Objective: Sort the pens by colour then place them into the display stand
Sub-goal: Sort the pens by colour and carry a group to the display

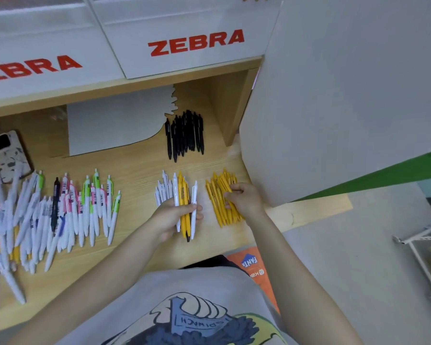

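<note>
1. Head view: a wooden table (135, 170) is seen from above, with white display stands (184, 33) marked ZEBRA in red standing along its far edge.
2. A small bunch of pens (186, 207), two yellow between white ones, is gripped in the left hand (169, 217); the fingers are curled round the barrels, and the tips point toward the person.
3. Just behind the left hand, a small group of white pens (162, 189) is laid on the table.
4. The right hand (244, 199) is lowered onto the pile of yellow pens (220, 202), which lies right of the held bunch; its fingers are curled, and one yellow pen appears to be pinched at the fingertips, though this cannot be told for certain.
5. A sorted group of black pens (184, 133) is laid farther back, well apart from both hands.
6. A large unsorted heap of pens (60, 212), mostly white with pink, green and dark parts, is spread over the left of the table.
7. A phone (9, 155) in a patterned case is laid at the far left, just behind the heap.
8. A sheet of white card (115, 123) is laid between the phone and the black pens.
</note>
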Motion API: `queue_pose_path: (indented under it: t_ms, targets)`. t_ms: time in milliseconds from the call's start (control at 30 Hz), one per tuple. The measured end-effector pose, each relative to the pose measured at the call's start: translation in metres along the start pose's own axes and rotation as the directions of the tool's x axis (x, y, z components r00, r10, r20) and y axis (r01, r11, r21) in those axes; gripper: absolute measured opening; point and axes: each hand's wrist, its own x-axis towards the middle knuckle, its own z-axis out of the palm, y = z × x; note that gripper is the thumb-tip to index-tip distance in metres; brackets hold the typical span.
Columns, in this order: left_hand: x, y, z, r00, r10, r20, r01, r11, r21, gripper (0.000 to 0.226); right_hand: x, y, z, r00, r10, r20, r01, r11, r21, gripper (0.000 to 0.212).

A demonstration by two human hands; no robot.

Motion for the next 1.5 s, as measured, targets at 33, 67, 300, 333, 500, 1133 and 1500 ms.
queue_pose_path:
  t_ms: [33,67,300,333,500,1133,1500]
  targets:
    - [0.001,-0.001,0.001,1.000,0.001,0.003,-0.001,1.000,-0.010,0.028,0.002,0.002,0.002,0.999,-0.018,-0.036,0.017,0.999,-0.041,0.031]
    - [0.002,-0.001,0.003,1.000,0.002,0.005,-0.002,1.000,-0.018,0.029,0.003,0.005,0.003,0.997,-0.043,-0.072,0.037,0.996,-0.084,0.030]
    - [0.021,-0.010,0.032,0.999,0.036,-0.034,-0.035,0.999,0.025,0.022,0.001,0.017,0.009,0.975,-0.123,-0.186,0.095,0.984,-0.152,0.017]
    - [0.024,-0.011,0.037,0.997,0.046,-0.057,-0.044,0.999,0.029,0.019,0.001,0.018,0.007,0.970,-0.141,-0.198,0.107,0.979,-0.173,0.020]
    - [0.032,-0.015,0.045,0.991,0.062,-0.122,-0.065,0.998,-0.016,0.025,0.000,0.019,0.001,0.959,-0.203,-0.199,0.136,0.942,-0.305,0.031]
    - [-0.010,-0.005,-0.004,0.997,0.069,0.019,-0.063,0.973,-0.222,0.021,-0.055,0.005,0.043,0.943,-0.146,0.299,0.165,0.985,-0.042,0.019]
    - [-0.032,-0.021,-0.070,0.996,0.084,-0.015,-0.085,0.962,-0.260,0.024,-0.027,0.011,0.087,0.961,-0.138,0.239,0.198,0.948,-0.249,0.013]
